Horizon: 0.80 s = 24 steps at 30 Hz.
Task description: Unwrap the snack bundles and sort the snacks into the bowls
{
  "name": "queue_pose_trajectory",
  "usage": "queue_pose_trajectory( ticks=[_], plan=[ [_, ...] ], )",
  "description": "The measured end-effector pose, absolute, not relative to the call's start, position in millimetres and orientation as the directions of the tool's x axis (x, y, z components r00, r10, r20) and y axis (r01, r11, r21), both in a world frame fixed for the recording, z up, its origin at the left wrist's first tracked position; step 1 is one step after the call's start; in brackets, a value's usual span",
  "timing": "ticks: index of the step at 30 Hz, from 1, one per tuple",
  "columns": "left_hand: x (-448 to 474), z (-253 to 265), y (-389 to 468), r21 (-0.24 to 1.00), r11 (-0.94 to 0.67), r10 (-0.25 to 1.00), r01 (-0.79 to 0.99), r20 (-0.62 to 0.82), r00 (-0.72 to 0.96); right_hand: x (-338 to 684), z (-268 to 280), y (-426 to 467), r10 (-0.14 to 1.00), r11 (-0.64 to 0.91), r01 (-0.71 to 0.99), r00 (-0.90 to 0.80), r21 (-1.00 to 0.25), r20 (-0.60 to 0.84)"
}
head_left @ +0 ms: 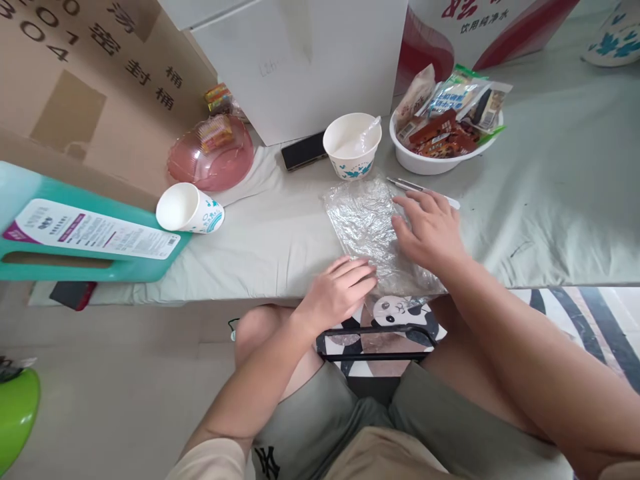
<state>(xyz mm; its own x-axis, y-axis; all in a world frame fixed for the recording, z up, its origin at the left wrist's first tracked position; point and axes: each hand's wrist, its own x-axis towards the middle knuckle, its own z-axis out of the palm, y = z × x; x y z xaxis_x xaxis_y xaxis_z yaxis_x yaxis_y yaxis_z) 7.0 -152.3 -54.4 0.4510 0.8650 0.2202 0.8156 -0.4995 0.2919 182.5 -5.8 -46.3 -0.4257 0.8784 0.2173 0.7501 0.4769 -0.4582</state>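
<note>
A crinkled sheet of clear plastic film (357,217) lies on the cloth-covered table and reaches its front edge. My left hand (340,293) rests at the sheet's near left side, its fingers stretched out and touching the plastic. On the right part of the film is my right hand (433,233), fingers spread and palm down. Just beyond its fingertips lies a slim tool with a metal tip and pale handle (407,185), partly hidden by the hand. Neither hand visibly grips anything.
Behind the film stands a paper bowl (350,137) with a clear plastic spoon, beside a dark phone (303,152). A white basin (425,160) holds snack packets. Leftward are a paper cup (187,210), pink dish (240,163) and green jug (125,267). Boxes (300,67) line the back.
</note>
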Motion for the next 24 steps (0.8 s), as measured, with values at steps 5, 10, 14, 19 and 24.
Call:
queue_pose_trajectory(
  ticks=[5,10,14,19,24],
  plan=[
    [-3.4,-49.1,-148.1,0.707,-0.372,0.914,0.601,0.393,0.104,203.5,-50.9,16.5,0.821,0.516,0.497,-0.519,-0.697,0.238],
    [-23.4,-42.4,-132.1,1.000,-0.006,0.870,0.024,0.017,-0.492,219.4,-48.4,22.7,0.672,0.559,0.235,-0.690,-0.795,0.269],
    [-36.6,-44.1,-113.3,0.994,0.054,0.749,-0.095,-0.103,-0.654,205.2,-43.4,7.2,0.507,0.619,0.091,-0.805,-0.780,0.308],
    [-35.1,-46.9,-98.2,0.990,0.094,0.804,0.105,-0.013,-0.594,170.8,-41.6,-12.3,0.741,0.373,0.141,-0.641,-0.917,0.202],
    [-35.6,-48.7,-85.8,0.954,0.182,0.847,0.237,-0.030,-0.531,159.6,-43.2,-7.7,0.898,0.197,0.325,-0.439,-0.925,0.037]
  ],
)
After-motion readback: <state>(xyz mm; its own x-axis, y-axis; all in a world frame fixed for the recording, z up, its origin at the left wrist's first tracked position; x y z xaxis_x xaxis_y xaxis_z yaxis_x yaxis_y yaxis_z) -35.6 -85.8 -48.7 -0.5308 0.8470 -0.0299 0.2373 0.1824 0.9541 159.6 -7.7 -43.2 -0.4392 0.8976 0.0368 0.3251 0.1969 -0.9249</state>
